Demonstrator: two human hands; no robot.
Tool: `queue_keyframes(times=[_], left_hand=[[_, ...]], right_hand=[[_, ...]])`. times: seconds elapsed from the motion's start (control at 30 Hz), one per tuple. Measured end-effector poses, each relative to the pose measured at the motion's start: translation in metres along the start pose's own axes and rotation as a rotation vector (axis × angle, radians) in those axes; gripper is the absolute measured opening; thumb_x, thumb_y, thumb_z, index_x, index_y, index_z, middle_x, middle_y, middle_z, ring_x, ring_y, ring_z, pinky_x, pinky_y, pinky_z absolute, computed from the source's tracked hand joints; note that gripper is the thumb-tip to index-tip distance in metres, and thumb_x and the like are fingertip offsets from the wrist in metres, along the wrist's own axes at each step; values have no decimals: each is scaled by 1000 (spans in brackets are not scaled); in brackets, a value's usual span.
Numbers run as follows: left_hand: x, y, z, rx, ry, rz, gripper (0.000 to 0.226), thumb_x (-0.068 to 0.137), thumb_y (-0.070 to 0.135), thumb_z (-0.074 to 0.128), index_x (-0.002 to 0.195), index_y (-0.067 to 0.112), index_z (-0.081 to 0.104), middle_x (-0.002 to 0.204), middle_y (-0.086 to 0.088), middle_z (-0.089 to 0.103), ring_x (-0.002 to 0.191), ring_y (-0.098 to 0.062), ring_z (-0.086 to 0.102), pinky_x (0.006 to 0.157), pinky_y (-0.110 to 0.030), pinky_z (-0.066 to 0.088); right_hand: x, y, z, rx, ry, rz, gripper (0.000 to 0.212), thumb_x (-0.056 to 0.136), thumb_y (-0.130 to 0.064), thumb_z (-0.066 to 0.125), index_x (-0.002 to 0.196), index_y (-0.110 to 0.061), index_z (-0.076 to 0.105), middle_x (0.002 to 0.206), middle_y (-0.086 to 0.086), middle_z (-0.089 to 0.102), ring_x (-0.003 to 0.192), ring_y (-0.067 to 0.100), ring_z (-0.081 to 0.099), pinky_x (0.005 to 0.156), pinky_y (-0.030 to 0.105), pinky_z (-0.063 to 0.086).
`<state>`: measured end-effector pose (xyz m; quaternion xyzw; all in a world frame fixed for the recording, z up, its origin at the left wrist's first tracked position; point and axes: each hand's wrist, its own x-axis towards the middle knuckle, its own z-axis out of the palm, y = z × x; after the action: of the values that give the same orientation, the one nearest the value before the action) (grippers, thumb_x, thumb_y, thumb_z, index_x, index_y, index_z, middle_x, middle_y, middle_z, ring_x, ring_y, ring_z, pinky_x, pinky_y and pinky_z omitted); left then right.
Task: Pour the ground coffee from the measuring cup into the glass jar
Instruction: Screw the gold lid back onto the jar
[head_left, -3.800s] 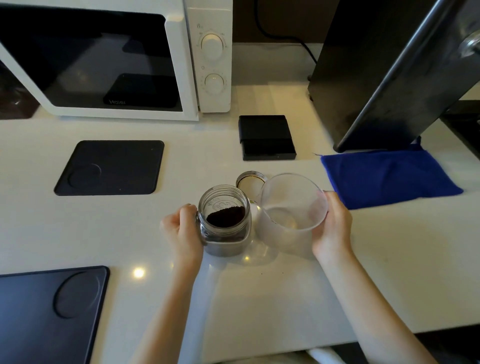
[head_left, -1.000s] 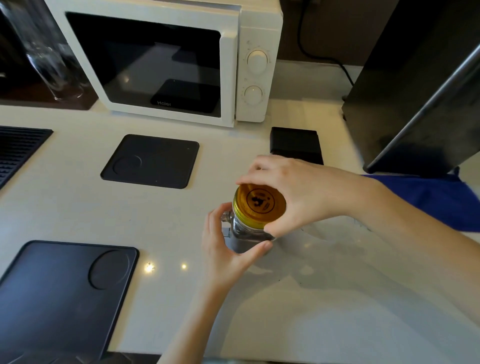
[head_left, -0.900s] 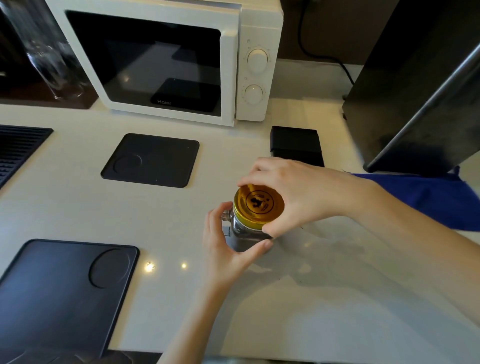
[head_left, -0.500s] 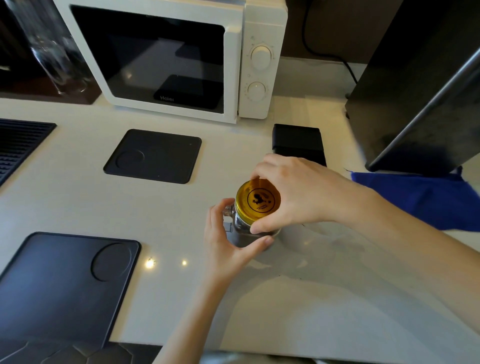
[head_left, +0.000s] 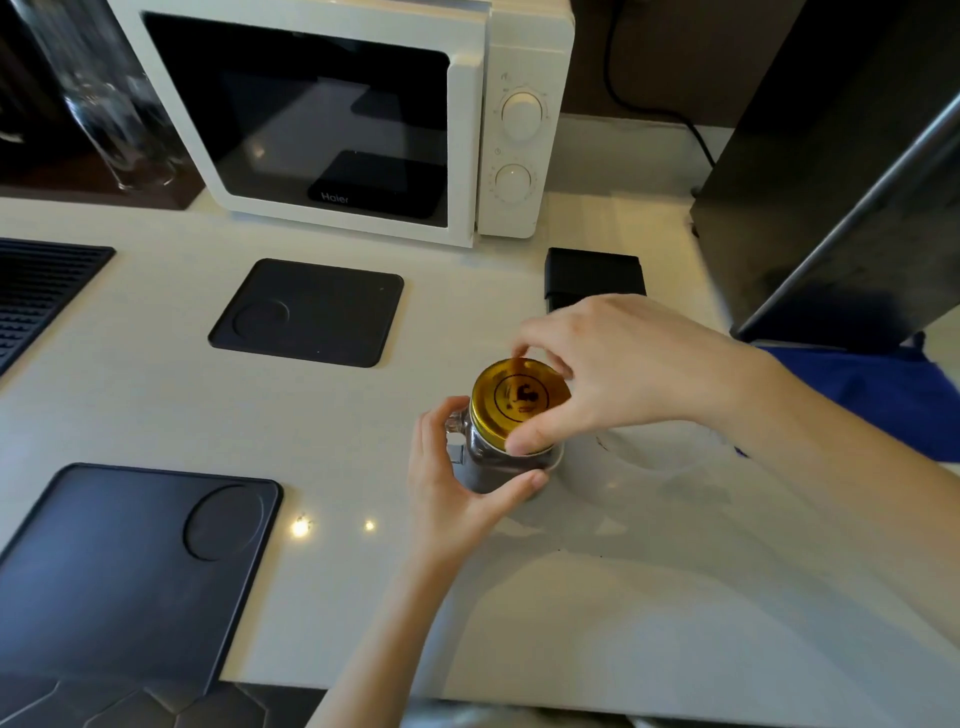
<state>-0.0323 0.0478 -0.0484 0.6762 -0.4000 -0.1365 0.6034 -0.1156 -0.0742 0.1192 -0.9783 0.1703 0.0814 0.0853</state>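
Head view: counter seen from above.
Glass jar (head_left: 488, 465): upright on the white counter (head_left: 156, 415), near centre; dark contents visible low in the glass.
Lid (head_left: 519, 400): gold, black emblem, on the jar mouth.
Left hand (head_left: 447, 483): curled around the jar body.
Right hand (head_left: 613, 369): fingertips pinching the lid rim.
Measuring cup (head_left: 660, 447): clear, just right of jar, under the right forearm.
Open room: bare counter in front, up to the near edge.

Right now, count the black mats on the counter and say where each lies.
3: a small square mat before the microwave, a large mat at the near left, a ribbed mat cut off at the left edge. Others may lie out of view.
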Motion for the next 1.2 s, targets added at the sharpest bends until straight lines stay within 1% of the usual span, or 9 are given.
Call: queue_keyframes(times=[0.07, 0.17, 0.3, 0.43, 0.57, 0.7, 0.83, 1.0, 1.2], left_hand=[[0, 0, 0, -2, 4, -3, 72, 52, 66, 72, 111, 60, 31, 112, 17, 51, 106, -4, 53, 88, -20, 44], [0, -1, 1, -6, 10, -2, 72, 52, 67, 72, 112, 59, 32, 112, 13, 52, 107, -7, 54, 89, -25, 46], [0, 1, 0, 5, -1, -2, 71, 52, 66, 72, 110, 60, 32, 111, 20, 50, 106, 2, 51, 87, -16, 42], [0, 2, 1, -16, 2, -29, 72, 50, 66, 73, 110, 54, 36, 111, 15, 52, 105, -2, 53, 86, -18, 43], [0, 2, -1, -17, 9, -30, 72, 48, 58, 77, 108, 53, 39, 110, 13, 55, 105, -3, 54, 86, -18, 43], [1, 5, -2, -31, 19, -6, 70, 45, 56, 80, 104, 56, 42, 105, 10, 57, 100, -4, 56, 82, -17, 44], [5, 11, -3, -43, 18, 19, 69, 45, 60, 79, 103, 54, 43, 102, 7, 58, 97, -1, 57, 79, -12, 43], [27, 18, 1, -33, 54, 40, 67, 47, 50, 80, 103, 44, 43, 100, 8, 57, 93, 4, 55, 76, -8, 40], [69, 8, 7, 18, 27, 4, 69, 48, 53, 79, 105, 40, 42, 104, 2, 58, 95, -3, 55, 79, -18, 46]], right_hand=[[0, 2, -2, 9, -26, 18, 78, 63, -72, 60, 123, -24, 47, 86, -16, 53, 72, 6, 47, 61, 22, 38], [0, 2, 4, 75, -51, -36, 84, 63, -61, 71, 133, -27, 38, 119, -10, 55, 100, 10, 49, 81, 28, 44], [1, -1, 1, -73, 41, 29, 87, 59, -80, 53, 124, -23, 44, 75, -15, 49, 77, 11, 48, 67, 26, 39], [0, 6, 10, 78, -87, -64, 90, 62, -58, 75, 136, -29, 33, 121, -8, 46, 111, 13, 44, 86, 33, 46], [0, 5, 27, 208, 82, -40, 73, 60, -51, 79, 122, -25, 51, 99, -2, 47, 90, 16, 50, 71, 32, 50], [-5, 5, 41, 317, 228, 1, 72, 57, -49, 83, 117, -20, 55, 95, -3, 46, 86, 14, 49, 68, 25, 46], [-4, 7, 44, 378, 285, 0, 69, 57, -46, 84, 114, -16, 57, 96, 2, 50, 87, 16, 50, 70, 32, 50], [7, 11, 30, 439, 351, 8, 64, 58, -43, 84, 110, -15, 59, 92, -3, 45, 86, 15, 49, 67, 26, 47], [36, 33, 21, 440, 372, 31, 66, 58, -42, 84, 113, -15, 58, 93, -1, 45, 88, 17, 50, 72, 29, 48]])
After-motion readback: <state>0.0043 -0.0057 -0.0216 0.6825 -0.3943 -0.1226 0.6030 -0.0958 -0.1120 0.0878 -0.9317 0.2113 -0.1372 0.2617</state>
